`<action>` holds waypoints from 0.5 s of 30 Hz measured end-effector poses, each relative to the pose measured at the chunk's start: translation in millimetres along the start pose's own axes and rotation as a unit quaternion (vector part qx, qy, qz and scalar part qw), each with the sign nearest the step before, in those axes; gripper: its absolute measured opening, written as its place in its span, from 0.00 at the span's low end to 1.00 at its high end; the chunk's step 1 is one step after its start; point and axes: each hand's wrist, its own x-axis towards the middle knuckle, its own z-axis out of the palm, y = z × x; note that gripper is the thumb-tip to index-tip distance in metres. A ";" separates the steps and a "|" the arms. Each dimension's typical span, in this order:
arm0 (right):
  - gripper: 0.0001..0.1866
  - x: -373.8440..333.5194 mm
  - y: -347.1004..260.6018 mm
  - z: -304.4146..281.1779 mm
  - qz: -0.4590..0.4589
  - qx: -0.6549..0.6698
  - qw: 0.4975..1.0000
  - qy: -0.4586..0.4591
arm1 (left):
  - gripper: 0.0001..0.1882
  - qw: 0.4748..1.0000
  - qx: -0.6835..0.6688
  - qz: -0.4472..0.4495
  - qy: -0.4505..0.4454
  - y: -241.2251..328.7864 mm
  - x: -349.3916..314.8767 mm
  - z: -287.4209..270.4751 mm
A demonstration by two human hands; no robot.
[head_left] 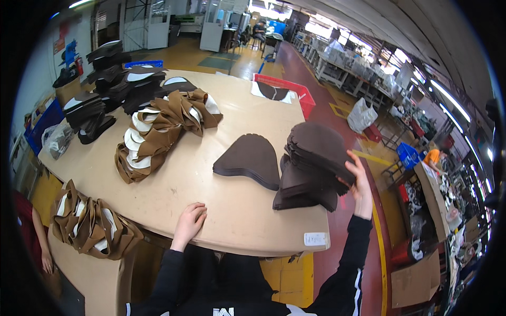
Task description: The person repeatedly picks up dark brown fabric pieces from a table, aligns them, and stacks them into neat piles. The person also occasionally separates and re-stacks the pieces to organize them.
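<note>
Brown stack [316, 147] — caught!
The right hand [360, 180] gripped its edge — the left hand [190, 223] lay loose and free on the counter [240, 224].

Strip lights [450, 100] glare beyond the table [253, 221] to its right; its top is brightly lit, its edges bowed by fisheye distortion.

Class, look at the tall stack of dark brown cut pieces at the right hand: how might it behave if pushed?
The tall stack would probably shear rather than move as one block, since its upper layers sit offset from the lower ones. It may tip, being piled high unevenly. Lifted singly, pieces likely flex, looking like thin sheets.
</note>
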 end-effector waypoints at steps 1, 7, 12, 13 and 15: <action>0.30 -8.4 0.2 19.7 -0.023 0.025 0.999 -0.027 | 0.10 1.000 0.002 -0.003 0.006 -0.8 -2.3 -3.9; 0.21 -103.5 36.0 131.4 -0.161 0.038 0.986 0.008 | 0.11 0.968 -0.189 -0.150 -0.069 17.0 -7.9 -8.8; 0.26 -210.3 127.4 222.8 -0.223 -0.048 0.973 0.010 | 0.35 0.566 -0.771 -0.217 -0.193 83.0 -26.8 0.0; 0.25 -234.8 135.7 238.7 -0.164 -0.011 0.984 -0.065 | 0.38 0.614 -0.731 -0.257 -0.150 86.1 -30.6 -4.6; 0.25 -251.8 145.4 235.4 0.007 0.009 0.979 -0.202 | 0.45 0.792 -0.467 -0.370 -0.131 105.1 -22.9 -21.5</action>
